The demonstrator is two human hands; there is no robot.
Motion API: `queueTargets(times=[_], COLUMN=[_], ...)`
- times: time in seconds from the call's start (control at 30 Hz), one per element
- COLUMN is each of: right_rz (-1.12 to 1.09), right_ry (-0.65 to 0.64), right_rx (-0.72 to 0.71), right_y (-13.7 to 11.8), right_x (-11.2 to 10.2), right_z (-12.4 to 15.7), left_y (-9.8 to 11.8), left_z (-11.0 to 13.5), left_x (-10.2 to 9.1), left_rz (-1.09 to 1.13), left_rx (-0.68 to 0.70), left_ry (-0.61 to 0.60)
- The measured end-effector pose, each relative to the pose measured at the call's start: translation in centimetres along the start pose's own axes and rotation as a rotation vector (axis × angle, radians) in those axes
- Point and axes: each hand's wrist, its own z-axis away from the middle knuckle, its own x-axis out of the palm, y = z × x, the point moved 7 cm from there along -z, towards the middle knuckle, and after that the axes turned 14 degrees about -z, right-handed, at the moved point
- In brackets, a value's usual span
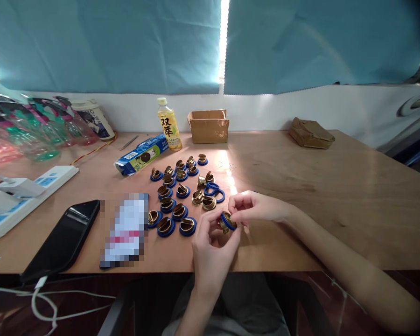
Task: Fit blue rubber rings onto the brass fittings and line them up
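Near the table's front edge, my left hand [213, 238] is closed round a brass fitting [227, 221] with a blue ring on its rim. The fingers of my right hand [248, 206] are pinched at the fitting's top right side, touching it. Just beyond my hands lie two loose blue rings [217, 192]. Several brass fittings without rings, one of them here [209, 202], lie beside these. To the left stand several brass fittings with blue rings [188, 226], their small lids tilted up.
A phone [63, 235], a second device with a pixelated screen [126, 231] and a power strip [52, 177] lie at left. Behind are a blue carton [142, 156], a drink bottle [169, 126], an open cardboard box [209, 128], spray bottles [44, 121] and a brown package [311, 134].
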Motion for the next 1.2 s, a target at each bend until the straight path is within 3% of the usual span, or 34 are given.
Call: queueTargets(times=[0.17, 0.43, 0.63, 0.93, 1.2], right_rz=[0.007, 0.050, 0.154, 0.543, 0.570], right_ry=[-0.036, -0.091, -0.005, 0.109, 0.111], right_rx=[-0.060, -0.049, -0.102, -0.232, -0.261], right_y=[-0.3, -0.3, -1.3, -2.7, -2.8], right_x=[0.0, 0.4, 1.5, 2.5, 2.5], right_z=[0.1, 0.3, 0.4, 0.7, 0.8], left_y=[0.4, -0.2, -0.2, -0.3, -0.4], left_z=[0.4, 0.5, 0.3, 0.3, 0.2], left_x=[-0.5, -0.2, -0.1, -0.2, -0.3], left_rz=[-0.090, -0.044, -0.034, 0.001, 0.087], left_rx=[0.097, 0.052, 0.047, -0.024, -0.082], left_ry=[0.066, 0.036, 0.015, 0.014, 0.014])
